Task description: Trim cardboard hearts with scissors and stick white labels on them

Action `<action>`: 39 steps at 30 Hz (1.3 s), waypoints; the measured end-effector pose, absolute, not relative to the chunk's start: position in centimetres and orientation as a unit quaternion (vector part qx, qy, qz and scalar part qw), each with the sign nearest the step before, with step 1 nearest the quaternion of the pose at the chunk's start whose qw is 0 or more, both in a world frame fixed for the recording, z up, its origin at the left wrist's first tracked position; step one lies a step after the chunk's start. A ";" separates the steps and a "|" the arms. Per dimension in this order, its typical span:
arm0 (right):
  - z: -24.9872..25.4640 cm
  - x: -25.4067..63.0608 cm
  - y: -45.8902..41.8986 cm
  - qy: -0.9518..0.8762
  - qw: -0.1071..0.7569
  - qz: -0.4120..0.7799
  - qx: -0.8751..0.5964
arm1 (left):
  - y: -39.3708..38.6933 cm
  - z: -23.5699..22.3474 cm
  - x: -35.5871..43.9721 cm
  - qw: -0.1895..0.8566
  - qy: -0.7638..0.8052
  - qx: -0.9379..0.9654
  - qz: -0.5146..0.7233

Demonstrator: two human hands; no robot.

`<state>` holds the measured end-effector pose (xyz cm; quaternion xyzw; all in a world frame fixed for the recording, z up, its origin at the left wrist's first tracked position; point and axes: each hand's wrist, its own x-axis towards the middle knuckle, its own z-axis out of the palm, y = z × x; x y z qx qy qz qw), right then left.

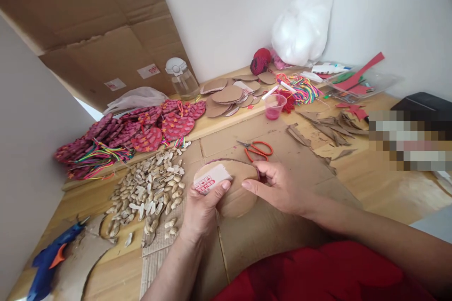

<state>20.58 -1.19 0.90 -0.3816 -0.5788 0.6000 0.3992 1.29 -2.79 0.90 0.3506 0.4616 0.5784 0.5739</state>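
Between my hands is a rounded cardboard piece (236, 200) with a white and red printed label (212, 178) on its face and a dark reddish rim along its far edge. My left hand (203, 209) grips it at the left, thumb lying over the label. On the right side my right hand (275, 188) pinches the edge, thumb on top and fingers behind. Orange-handled scissors (259, 150) lie just beyond it on the cardboard sheet (289, 225). Peanut shells (151, 188) are heaped to the left of my left hand.
A blue glue gun (56, 258) rests at the lower left. Decorated red-pink pieces (141, 127) are piled behind the shells. Cut cardboard rounds (228, 95), a plastic cup (274, 107) with pink liquid and a clear bottle (182, 80) stand at the back. Cardboard scraps (332, 127) lie right.
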 end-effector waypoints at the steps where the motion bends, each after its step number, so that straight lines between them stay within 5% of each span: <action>1: 0.9 20.6 -1.2 -0.579 0.399 0.596 -0.386 | -2.8 0.9 1.4 0.575 0.462 0.354 0.575; 14: 1.8 20.9 -1.1 -0.626 0.385 0.529 -0.425 | -2.0 1.4 0.1 0.564 0.457 0.362 0.585; 25: 1.7 20.9 -0.4 -0.559 0.391 0.627 -0.377 | -2.2 1.2 0.7 0.636 0.459 0.362 0.505; 39: 1.0 20.0 -0.1 -0.497 0.370 0.698 -0.360 | -1.8 1.0 1.9 0.573 0.472 0.275 0.611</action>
